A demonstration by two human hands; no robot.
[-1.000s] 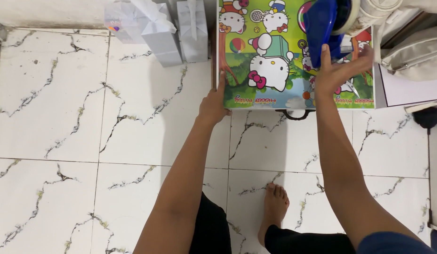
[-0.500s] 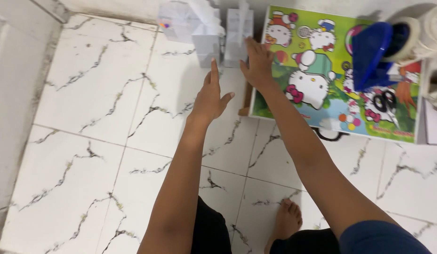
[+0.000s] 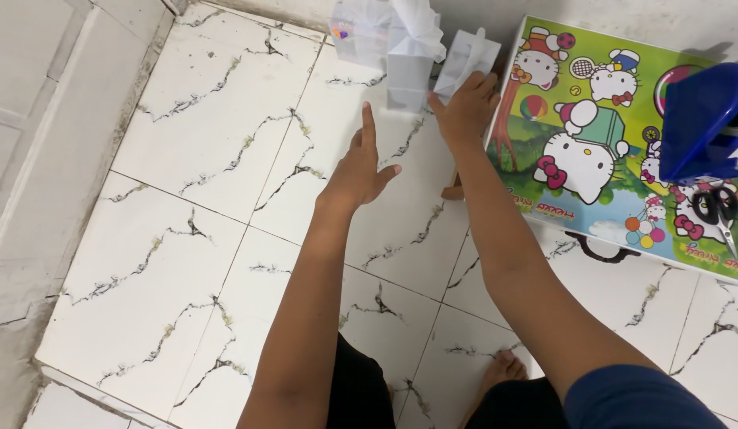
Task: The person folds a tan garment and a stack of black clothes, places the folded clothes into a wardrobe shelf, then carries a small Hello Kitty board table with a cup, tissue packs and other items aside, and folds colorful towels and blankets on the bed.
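We see a marbled white tile floor (image 3: 186, 199) with a pale door (image 3: 27, 103) at its left edge. A low table (image 3: 599, 183) with a bright cartoon top stands at right, carrying a blue tray (image 3: 699, 119) and black scissors (image 3: 714, 208). A bare foot (image 3: 504, 373) shows below.

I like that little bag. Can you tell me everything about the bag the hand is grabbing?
The bag is small, pale grey-white and looks like paper. It leans tilted on the tiled floor, between another bag and the cartoon table. The right hand grips its lower edge. The left hand is open and does not touch it.
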